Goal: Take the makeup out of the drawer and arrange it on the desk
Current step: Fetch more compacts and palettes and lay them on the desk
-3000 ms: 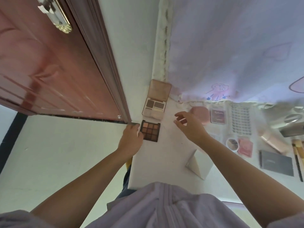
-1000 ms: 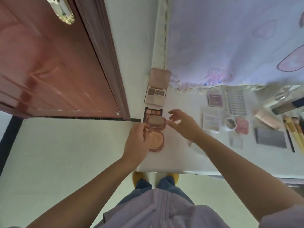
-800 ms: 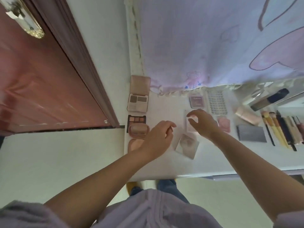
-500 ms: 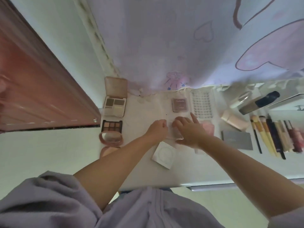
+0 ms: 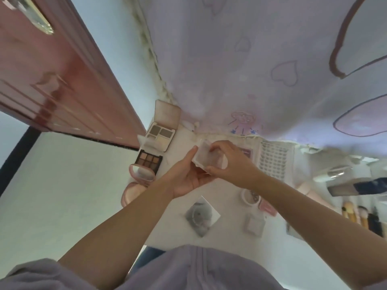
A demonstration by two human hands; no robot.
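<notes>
A white desk (image 5: 228,197) stands against a curtain (image 5: 251,59), beside a red door (image 5: 52,76). Along its left edge lie an open palette (image 5: 160,135), a brown palette (image 5: 149,162) and an open pink compact (image 5: 138,181). A lash tray (image 5: 272,162) lies to the right, brushes (image 5: 356,214) at the far right, a square case (image 5: 202,218) near the front edge. Above the desk, both hands hold a small clear case (image 5: 206,156): the left hand (image 5: 186,176) cradles it from below with its thumb along the side, while the right hand (image 5: 228,162) curls its fingers over the top.
</notes>
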